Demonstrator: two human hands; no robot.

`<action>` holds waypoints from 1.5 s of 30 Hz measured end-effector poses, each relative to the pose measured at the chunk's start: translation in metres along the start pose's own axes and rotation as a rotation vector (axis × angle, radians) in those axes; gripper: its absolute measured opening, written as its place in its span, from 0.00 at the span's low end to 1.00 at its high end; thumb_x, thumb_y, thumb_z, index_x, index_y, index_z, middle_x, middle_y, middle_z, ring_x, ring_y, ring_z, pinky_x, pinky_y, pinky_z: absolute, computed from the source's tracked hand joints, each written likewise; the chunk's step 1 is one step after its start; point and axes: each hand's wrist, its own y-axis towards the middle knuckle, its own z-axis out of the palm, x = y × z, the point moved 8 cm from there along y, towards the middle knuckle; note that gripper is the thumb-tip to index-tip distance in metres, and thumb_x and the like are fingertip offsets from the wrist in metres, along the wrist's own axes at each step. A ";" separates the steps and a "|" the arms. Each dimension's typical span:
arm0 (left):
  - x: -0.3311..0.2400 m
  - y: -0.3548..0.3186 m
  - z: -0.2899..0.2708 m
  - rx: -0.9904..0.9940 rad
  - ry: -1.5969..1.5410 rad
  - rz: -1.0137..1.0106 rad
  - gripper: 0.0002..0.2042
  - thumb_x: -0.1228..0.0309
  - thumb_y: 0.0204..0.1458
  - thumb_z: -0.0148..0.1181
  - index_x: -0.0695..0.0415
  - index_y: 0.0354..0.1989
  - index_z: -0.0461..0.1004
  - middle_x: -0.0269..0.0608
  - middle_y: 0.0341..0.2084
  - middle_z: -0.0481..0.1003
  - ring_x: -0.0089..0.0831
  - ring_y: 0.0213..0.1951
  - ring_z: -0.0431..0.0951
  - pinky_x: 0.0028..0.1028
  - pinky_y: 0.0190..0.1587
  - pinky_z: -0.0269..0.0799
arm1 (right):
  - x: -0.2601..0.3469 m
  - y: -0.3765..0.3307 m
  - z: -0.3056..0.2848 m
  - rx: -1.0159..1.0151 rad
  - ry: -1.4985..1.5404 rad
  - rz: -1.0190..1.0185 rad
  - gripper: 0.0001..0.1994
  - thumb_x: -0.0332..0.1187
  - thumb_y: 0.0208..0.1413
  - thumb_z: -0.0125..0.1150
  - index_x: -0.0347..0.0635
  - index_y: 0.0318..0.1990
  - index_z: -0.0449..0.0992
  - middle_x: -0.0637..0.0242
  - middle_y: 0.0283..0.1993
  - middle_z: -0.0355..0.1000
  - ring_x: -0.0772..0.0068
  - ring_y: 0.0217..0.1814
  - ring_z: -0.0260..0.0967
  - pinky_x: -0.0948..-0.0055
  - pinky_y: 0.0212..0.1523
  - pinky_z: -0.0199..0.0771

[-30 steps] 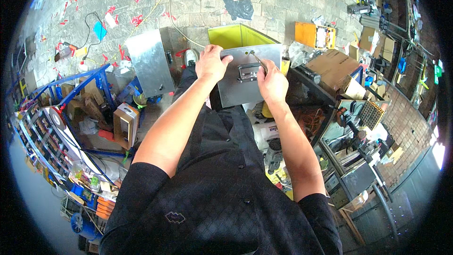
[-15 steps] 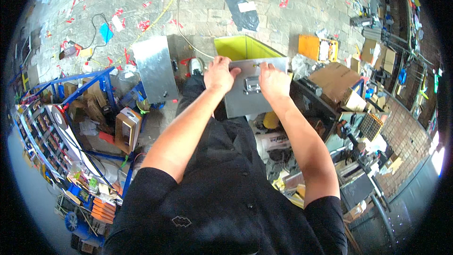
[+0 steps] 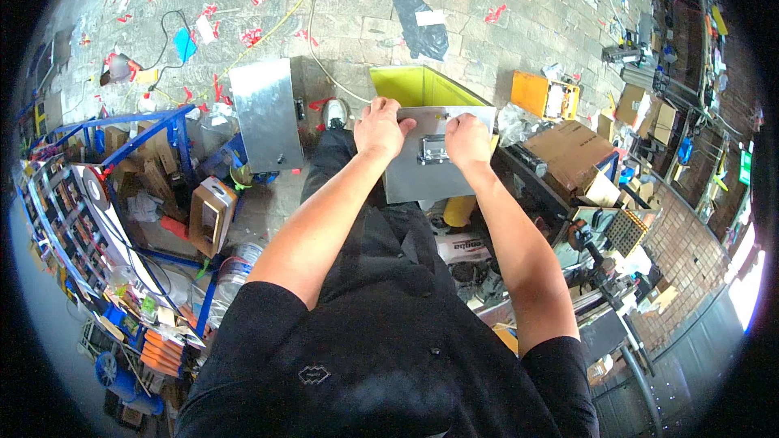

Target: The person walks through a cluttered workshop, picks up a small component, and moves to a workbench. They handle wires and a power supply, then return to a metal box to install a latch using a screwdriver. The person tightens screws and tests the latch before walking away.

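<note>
A grey sheet-metal panel [image 3: 407,184] stands upright in front of me, against the near side of an open box with a yellow-green inside [image 3: 398,85]. My left hand [image 3: 381,127] grips the panel's upper left edge, fingers over the top and thumb on the face. My right hand [image 3: 471,142] is closed at the panel's upper right, just below the top edge. Its curled fingertips hide whatever they hold. Between my hands, a metal latch [image 3: 432,149] is fixed to the panel's face. A small brass-coloured spot shows near the top edge.
Left of me stands another metal cabinet [image 3: 264,113], with a blue frame [image 3: 150,139] farther left. A cardboard box [image 3: 572,150] and an orange unit [image 3: 529,95] are to the right. A dark flat sheet [image 3: 420,28], red scraps and cables lie on the paved floor ahead.
My right hand has shifted slightly lower on the panel, its fingers curling in more. The left hand keeps its grip on the edge. The view has tilted a little.
</note>
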 end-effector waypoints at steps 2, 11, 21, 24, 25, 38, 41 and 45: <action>-0.001 0.000 -0.001 0.015 0.004 0.000 0.22 0.53 0.53 0.68 0.52 0.51 0.75 0.41 0.55 0.71 0.46 0.59 0.70 0.46 0.57 0.69 | 0.001 0.003 0.001 0.013 0.019 0.058 0.18 0.40 0.62 0.54 0.31 0.34 0.80 0.39 0.37 0.78 0.38 0.43 0.78 0.50 0.50 0.77; -0.001 0.001 -0.001 0.032 0.008 -0.002 0.22 0.54 0.53 0.67 0.51 0.52 0.74 0.40 0.54 0.71 0.45 0.58 0.70 0.46 0.56 0.69 | -0.040 0.007 0.036 0.039 0.503 0.500 0.18 0.38 0.59 0.59 0.27 0.35 0.82 0.39 0.35 0.79 0.40 0.41 0.80 0.53 0.45 0.77; -0.003 0.003 0.000 0.037 0.027 0.004 0.21 0.53 0.53 0.67 0.51 0.50 0.74 0.41 0.53 0.71 0.45 0.57 0.71 0.48 0.54 0.69 | -0.040 -0.003 0.056 0.055 1.108 0.798 0.16 0.36 0.63 0.54 0.30 0.29 0.75 0.58 0.18 0.69 0.64 0.13 0.63 0.62 0.13 0.57; -0.005 0.005 0.000 0.039 0.036 0.005 0.20 0.54 0.53 0.67 0.52 0.49 0.75 0.40 0.53 0.71 0.43 0.57 0.71 0.48 0.54 0.69 | -0.025 -0.002 0.030 0.140 0.816 0.631 0.16 0.39 0.63 0.54 0.33 0.31 0.76 0.54 0.24 0.75 0.59 0.19 0.73 0.60 0.19 0.68; -0.007 0.005 0.001 0.039 0.037 0.007 0.20 0.54 0.52 0.67 0.52 0.49 0.75 0.39 0.52 0.71 0.42 0.57 0.71 0.47 0.54 0.69 | -0.022 0.004 0.014 0.083 0.487 0.424 0.16 0.41 0.63 0.55 0.35 0.33 0.77 0.53 0.27 0.77 0.57 0.23 0.75 0.59 0.23 0.72; -0.006 0.006 0.000 0.054 0.025 -0.005 0.22 0.53 0.53 0.66 0.52 0.50 0.74 0.40 0.54 0.71 0.44 0.58 0.71 0.49 0.54 0.69 | -0.007 0.010 0.003 0.055 -0.313 -0.040 0.16 0.45 0.63 0.57 0.40 0.37 0.79 0.45 0.35 0.80 0.54 0.39 0.83 0.57 0.39 0.81; -0.005 0.005 0.002 0.047 0.016 -0.011 0.22 0.52 0.53 0.66 0.52 0.50 0.74 0.40 0.54 0.71 0.44 0.58 0.71 0.49 0.54 0.69 | -0.031 0.015 0.029 0.147 0.311 0.408 0.18 0.48 0.62 0.59 0.39 0.36 0.78 0.50 0.30 0.79 0.60 0.30 0.80 0.61 0.31 0.77; -0.004 0.004 0.001 0.052 0.025 -0.009 0.22 0.52 0.53 0.66 0.52 0.50 0.74 0.40 0.54 0.71 0.44 0.58 0.71 0.48 0.55 0.69 | -0.047 -0.005 0.060 0.514 1.176 0.806 0.19 0.48 0.62 0.60 0.37 0.34 0.76 0.71 0.22 0.67 0.76 0.20 0.60 0.67 0.20 0.60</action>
